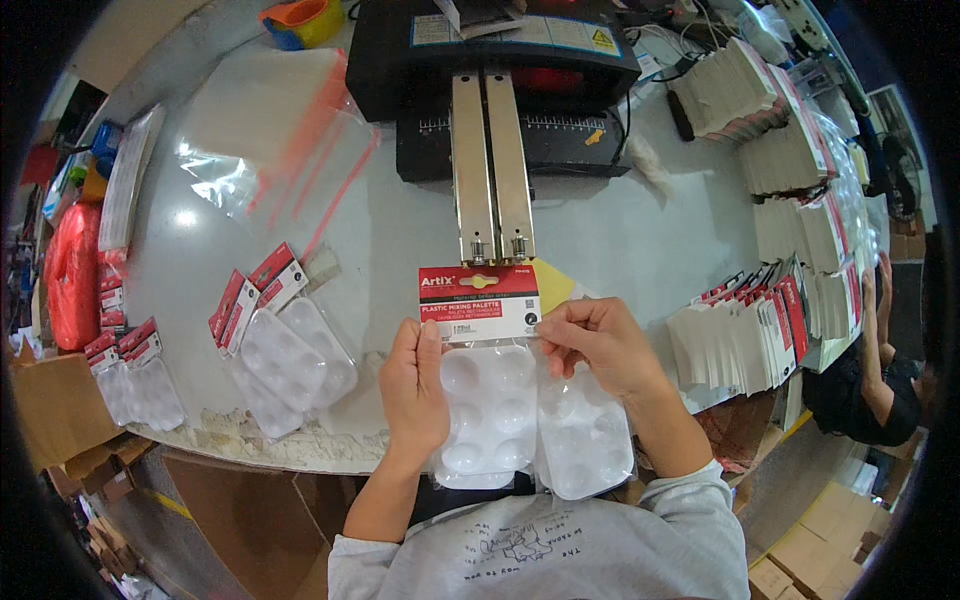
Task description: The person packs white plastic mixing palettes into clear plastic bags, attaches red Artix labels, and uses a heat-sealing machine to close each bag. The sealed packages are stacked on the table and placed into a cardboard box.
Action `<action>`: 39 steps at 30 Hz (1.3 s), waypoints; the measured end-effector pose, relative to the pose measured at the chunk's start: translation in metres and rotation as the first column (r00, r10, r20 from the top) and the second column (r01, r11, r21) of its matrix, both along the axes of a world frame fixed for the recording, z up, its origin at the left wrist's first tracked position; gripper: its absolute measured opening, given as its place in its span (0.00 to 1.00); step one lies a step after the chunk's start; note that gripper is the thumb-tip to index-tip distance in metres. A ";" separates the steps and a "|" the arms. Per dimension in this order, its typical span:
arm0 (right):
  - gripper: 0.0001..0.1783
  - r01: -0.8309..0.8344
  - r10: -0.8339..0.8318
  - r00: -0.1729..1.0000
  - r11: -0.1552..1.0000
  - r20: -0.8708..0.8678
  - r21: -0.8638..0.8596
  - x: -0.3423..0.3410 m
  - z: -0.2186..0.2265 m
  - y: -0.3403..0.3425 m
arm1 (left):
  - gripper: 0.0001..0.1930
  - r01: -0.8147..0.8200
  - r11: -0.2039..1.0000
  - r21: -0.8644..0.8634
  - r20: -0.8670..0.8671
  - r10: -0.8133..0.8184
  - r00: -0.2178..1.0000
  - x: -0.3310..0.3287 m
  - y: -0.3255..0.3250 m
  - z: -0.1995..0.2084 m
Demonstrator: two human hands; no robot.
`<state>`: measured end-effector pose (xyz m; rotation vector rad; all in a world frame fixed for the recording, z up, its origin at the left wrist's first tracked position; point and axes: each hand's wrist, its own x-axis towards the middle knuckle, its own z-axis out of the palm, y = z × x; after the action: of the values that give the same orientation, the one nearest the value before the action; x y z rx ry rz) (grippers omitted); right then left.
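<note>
A white plastic mixing palette (489,405) with round wells hangs in a clear bag under a red, black and white header card (478,303). My left hand (415,380) is closed on the left side of the card and bag, thumb on top. At the card's lower right corner, my right hand (600,345) is pinched. A second bagged palette (585,435) hangs just below that hand; its top edge is hidden by my fingers. The card's top edge lies at the tips of two metal arms (490,170) reaching from a black machine (500,55). Something yellow (553,285) shows behind the card.
Finished-looking carded palettes (285,350) lie left, with more (140,375) farther left. Clear bags with red strips (270,130) spread at back left. Folded header cards (735,330) stand in rows at right, below card stacks (725,90). Another person's arms (875,330) show far right.
</note>
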<state>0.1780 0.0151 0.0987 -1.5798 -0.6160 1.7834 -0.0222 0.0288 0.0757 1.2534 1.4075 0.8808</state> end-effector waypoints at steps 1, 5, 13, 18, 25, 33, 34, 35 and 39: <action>0.11 0.015 -0.013 0.999 0.997 -0.030 0.080 0.000 -0.001 -0.002 | 0.16 -0.014 0.999 -0.033 0.006 0.014 1.000 0.001 0.000 0.001; 0.09 0.076 -0.077 0.997 0.988 0.003 0.137 0.000 -0.013 0.007 | 0.16 -0.058 0.998 -0.016 0.012 0.058 0.998 0.006 0.010 -0.004; 0.10 0.176 -0.174 0.984 0.965 -0.029 0.194 -0.001 -0.030 0.033 | 0.17 -0.083 0.996 -0.040 0.131 0.087 0.988 0.013 0.048 -0.044; 0.09 0.122 -0.139 0.989 0.962 0.054 0.243 -0.001 -0.022 0.022 | 0.16 -0.063 0.998 -0.030 0.140 0.066 0.988 0.011 0.041 -0.038; 0.09 0.150 -0.163 0.986 0.953 0.026 0.262 0.002 -0.028 0.029 | 0.15 -0.056 0.998 0.026 0.107 0.053 0.993 0.015 0.043 -0.039; 0.10 0.139 -0.135 0.990 0.912 -0.038 0.387 0.010 -0.039 0.033 | 0.16 -0.071 0.997 0.043 0.162 0.063 0.985 0.014 0.045 -0.042; 0.10 0.143 -0.154 0.988 0.933 0.007 0.331 0.012 -0.043 0.035 | 0.16 -0.048 0.998 0.048 0.160 0.039 0.986 0.014 0.045 -0.042; 0.10 0.150 -0.157 0.988 0.933 -0.003 0.327 0.013 -0.046 0.038 | 0.15 -0.065 0.997 0.046 0.163 0.057 0.985 0.015 0.044 -0.043; 0.08 0.140 -0.159 0.987 0.936 0.034 0.322 0.007 -0.035 0.039 | 0.15 -0.068 0.997 0.028 0.083 0.065 0.994 0.012 0.045 -0.044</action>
<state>0.1849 0.0546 0.0640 -1.4198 -0.7509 1.4458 -0.0097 0.0736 0.0319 1.1852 1.3817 0.9917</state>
